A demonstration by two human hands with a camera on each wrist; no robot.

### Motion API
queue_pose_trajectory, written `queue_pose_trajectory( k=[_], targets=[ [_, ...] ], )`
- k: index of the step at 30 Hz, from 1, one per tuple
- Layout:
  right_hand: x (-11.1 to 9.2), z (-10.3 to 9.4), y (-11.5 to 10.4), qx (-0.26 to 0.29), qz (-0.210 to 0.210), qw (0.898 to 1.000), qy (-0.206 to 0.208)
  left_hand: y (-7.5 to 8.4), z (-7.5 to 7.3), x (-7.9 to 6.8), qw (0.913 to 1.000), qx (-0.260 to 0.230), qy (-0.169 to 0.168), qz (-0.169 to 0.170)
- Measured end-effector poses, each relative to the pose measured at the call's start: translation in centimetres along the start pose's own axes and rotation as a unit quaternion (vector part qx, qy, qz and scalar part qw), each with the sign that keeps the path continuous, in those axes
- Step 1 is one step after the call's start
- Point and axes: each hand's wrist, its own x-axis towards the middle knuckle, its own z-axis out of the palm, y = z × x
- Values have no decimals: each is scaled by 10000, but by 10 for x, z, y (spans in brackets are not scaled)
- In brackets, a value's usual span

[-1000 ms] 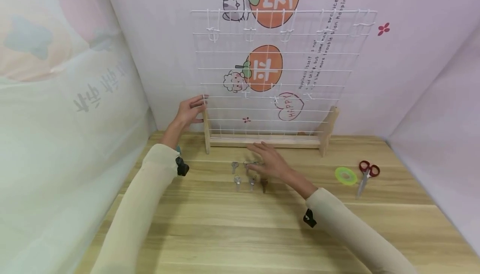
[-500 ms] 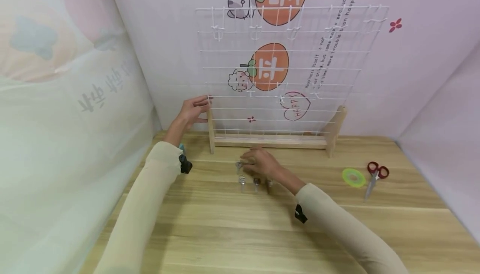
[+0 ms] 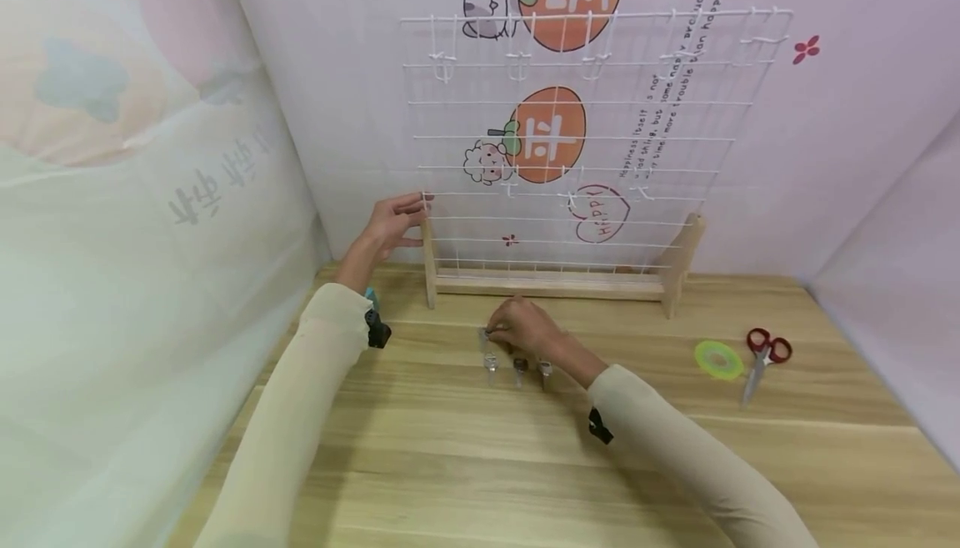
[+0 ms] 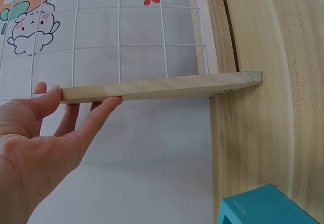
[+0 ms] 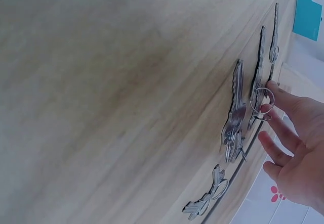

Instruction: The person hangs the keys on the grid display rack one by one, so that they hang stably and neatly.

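Cloth walls [image 3: 352,114] border a wood-grained table [image 3: 450,465]; left hand [image 3: 393,221] grips a rack [image 3: 551,285], right hand [image 3: 522,324] touches a key [image 5: 274,53], its pinch unclear.

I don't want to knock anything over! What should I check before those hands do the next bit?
1. Left hand holding the wooden side post: ok.
2. Wire rack standing up: ok.
3. Right hand at a key: ok.
4. Firm pinch on that key: cannot tell, fingers partly hidden.
5. Clear space around the right hand: not ok, other keys lie close by.
6. Scissors away from both hands: ok, off to the right.
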Motion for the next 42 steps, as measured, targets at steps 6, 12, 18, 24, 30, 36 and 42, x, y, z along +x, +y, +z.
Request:
queue_pose_trajectory(
  k=[6,12,18,24,30,36,42],
  targets=[
    [0,1,-1,114,167,9998,94,0,1,0,10000,39,34,13],
    [-1,3,-1,183,394,9986,300,-2,1,0,10000,30,14,-57],
    [-1,-4,-4,523,605,9955,501,-3,1,0,10000,59,22,-5],
    [1,-18,-9,934,462,9927,610,-1,0,-2,9999,82,55,-56],
    [6,-40,-19,1094,46,9893,965,-3,1,-3,10000,95,-19,-23],
    [15,-68,-33,1067,35,9883,1089,-5,2,-3,9999,53,-84,73],
    [25,-96,-55,1326,-118,9848,1120,-4,1,-4,10000,64,-36,-8]
  ],
)
